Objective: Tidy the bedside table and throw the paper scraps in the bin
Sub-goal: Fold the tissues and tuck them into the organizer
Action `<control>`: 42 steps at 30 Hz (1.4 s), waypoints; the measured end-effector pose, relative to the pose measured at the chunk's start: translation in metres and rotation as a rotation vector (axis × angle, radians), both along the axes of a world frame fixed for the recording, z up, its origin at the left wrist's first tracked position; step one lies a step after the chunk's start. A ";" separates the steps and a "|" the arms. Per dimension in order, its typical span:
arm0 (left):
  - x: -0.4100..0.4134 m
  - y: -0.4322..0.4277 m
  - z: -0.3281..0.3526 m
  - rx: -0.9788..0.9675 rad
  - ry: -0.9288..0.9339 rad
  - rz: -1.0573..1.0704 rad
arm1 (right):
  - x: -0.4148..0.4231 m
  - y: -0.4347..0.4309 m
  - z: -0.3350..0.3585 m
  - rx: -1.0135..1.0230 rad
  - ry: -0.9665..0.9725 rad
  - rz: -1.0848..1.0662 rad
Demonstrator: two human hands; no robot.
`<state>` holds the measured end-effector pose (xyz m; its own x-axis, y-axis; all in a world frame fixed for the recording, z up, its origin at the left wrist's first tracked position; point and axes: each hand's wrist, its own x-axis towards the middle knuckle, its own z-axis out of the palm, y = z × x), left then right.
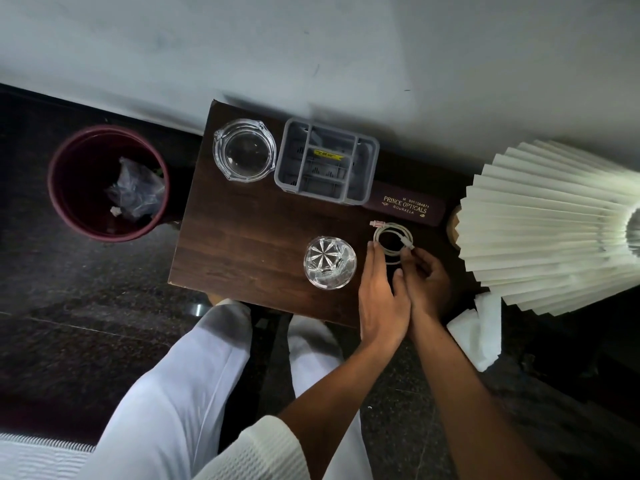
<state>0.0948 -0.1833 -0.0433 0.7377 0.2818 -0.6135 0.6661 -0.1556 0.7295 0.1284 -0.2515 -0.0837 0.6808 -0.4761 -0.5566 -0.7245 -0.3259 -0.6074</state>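
A coiled white charging cable lies on the dark wooden bedside table, right of centre. My right hand pinches the cable's near side and one plug end between its fingertips. My left hand lies flat beside it, fingers straight, its fingertips touching the coil's left edge. A maroon bin stands on the floor left of the table, with a crumpled clear plastic bag and a small paper scrap inside. White paper or tissue hangs off the table's right front corner.
On the table stand a cut-glass tumbler, a glass ashtray, a grey compartment organiser and a maroon spectacle case. A pleated white lampshade overhangs the right side. A wall runs behind; my white-trousered legs are below.
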 end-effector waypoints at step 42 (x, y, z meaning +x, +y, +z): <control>-0.077 0.007 0.005 -0.338 0.287 -0.229 | -0.074 -0.096 0.027 -0.476 0.158 0.325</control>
